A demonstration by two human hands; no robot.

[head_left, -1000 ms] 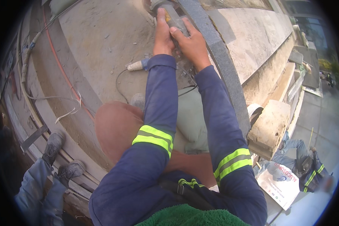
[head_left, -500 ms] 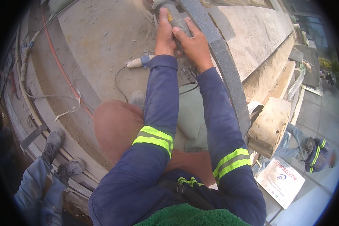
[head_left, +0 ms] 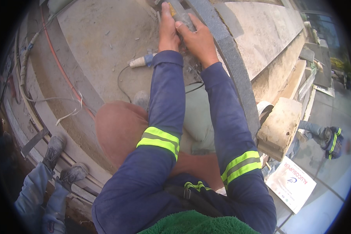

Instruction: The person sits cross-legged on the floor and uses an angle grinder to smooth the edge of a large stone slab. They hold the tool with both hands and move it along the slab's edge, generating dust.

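At the top centre my left hand (head_left: pixel 168 31) and my right hand (head_left: pixel 198 41) are closed round a dusty grey tool with a yellow patch (head_left: pixel 177 12), probably a power tool; its far end is cut off by the frame. It lies beside the long grey stone edge (head_left: pixel 232 66), which runs down the right of my arms. Below my hands, a white-and-blue plug connector (head_left: pixel 142 60) with a thin cord lies on the dusty ground (head_left: pixel 93 43). A pale green sack (head_left: pixel 197 113) shows between my forearms, beside my reddish-brown trouser knee (head_left: pixel 121 136).
An orange hose (head_left: pixel 54 54) and several cables run along the left, near another person's boots (head_left: pixel 54 150). At the right are a pale stone block (head_left: pixel 279 128), stacked boards (head_left: pixel 292 85) and a white printed board (head_left: pixel 290 183). A co-worker (head_left: pixel 325 138) bends over the grey paving beyond.
My hands and the tool have risen slightly toward the top of the picture. The co-worker at the right has shifted upward and away, leaving more of the paving and white board exposed.
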